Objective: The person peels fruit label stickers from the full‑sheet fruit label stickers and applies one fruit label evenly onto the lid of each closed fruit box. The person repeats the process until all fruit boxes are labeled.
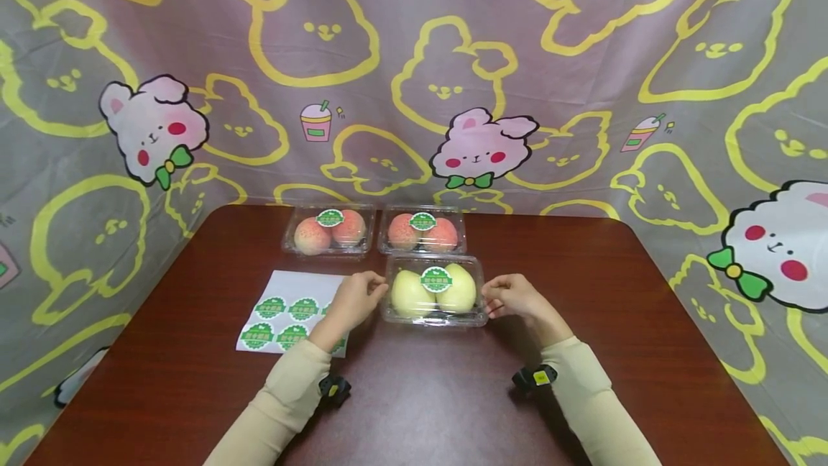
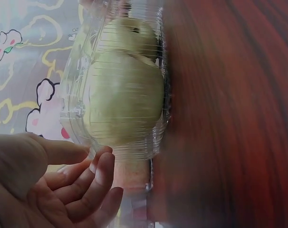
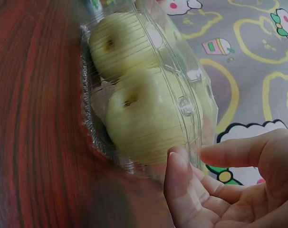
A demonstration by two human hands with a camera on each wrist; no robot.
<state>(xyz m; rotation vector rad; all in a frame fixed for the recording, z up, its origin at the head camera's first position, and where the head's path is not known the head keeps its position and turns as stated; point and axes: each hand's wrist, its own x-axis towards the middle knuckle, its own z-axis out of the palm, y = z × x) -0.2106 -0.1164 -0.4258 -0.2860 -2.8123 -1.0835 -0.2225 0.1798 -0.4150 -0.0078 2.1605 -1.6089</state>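
A clear plastic clamshell box [image 1: 389, 315] with two pale yellow-green, pear-like fruits [image 1: 414, 295] is near the table's middle. On its lid is a round green-and-white sticker [image 1: 436, 280]. My left hand [image 1: 354, 302] pinches the box's left edge between thumb and fingertips; the left wrist view shows those fingers [image 2: 105, 166] at the corner of the rim. Opposite, my right hand [image 1: 517, 298] pinches the right edge, with the thumb and forefinger on the rim in the right wrist view. Through the ribbed side [image 3: 148, 109] both fruits show.
Behind stand two clear boxes of peaches, the left box [image 1: 289, 241] and the right box [image 1: 461, 241], each with a green sticker. A white sticker sheet [image 1: 284, 283] lies left, partly under my left forearm. A patterned cloth [image 1: 388, 56] hangs behind the brown table [image 1: 647, 351].
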